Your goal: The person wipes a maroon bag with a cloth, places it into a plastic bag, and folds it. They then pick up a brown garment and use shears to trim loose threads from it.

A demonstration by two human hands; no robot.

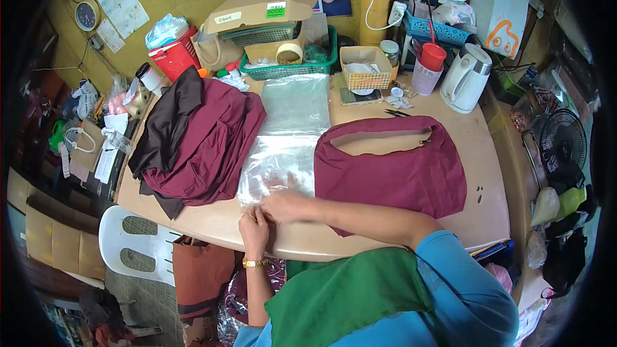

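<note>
Clear plastic bags (294,106) lie flat on the tan table (379,244), running down to its front edge. At their lower left corner my left hand (254,223), with a gold watch at the wrist, has its fingers closed in a pinch on the plastic. My right hand (286,204) is blurred and lies over the lower end of the bags, close beside the left. To the right is a maroon fabric bag (392,177), spread flat with its handle opening at the top. A heap of maroon cloth (212,148) with dark brown cloth (168,122) is on the left.
At the back are a green basket (289,72), a cardboard box (260,9), a small woven basket (365,76), a red cup (433,56) and a white kettle (467,78). Small black scissors (397,113) lie above the maroon bag. A white chair (138,244) stands front left.
</note>
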